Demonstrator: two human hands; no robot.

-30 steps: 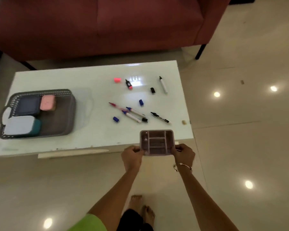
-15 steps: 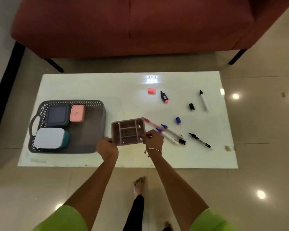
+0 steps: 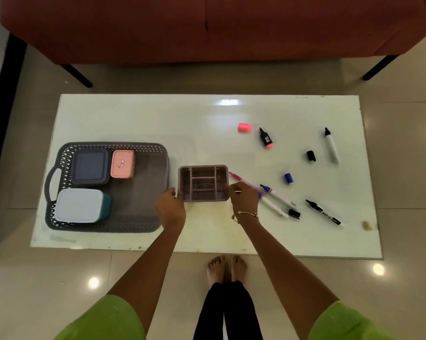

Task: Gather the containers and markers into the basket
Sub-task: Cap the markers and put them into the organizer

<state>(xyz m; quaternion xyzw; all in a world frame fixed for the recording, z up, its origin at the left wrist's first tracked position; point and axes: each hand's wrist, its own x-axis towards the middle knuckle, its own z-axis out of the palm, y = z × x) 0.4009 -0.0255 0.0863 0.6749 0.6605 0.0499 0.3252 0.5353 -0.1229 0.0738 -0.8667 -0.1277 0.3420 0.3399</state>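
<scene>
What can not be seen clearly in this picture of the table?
- Head view: the print on the pink container's label is too small to read.
- The left hand and right hand cover the near corners of the divided tray.
- The right hand hides part of the pink pen.
- Lids hide what the basket's containers hold.
</scene>
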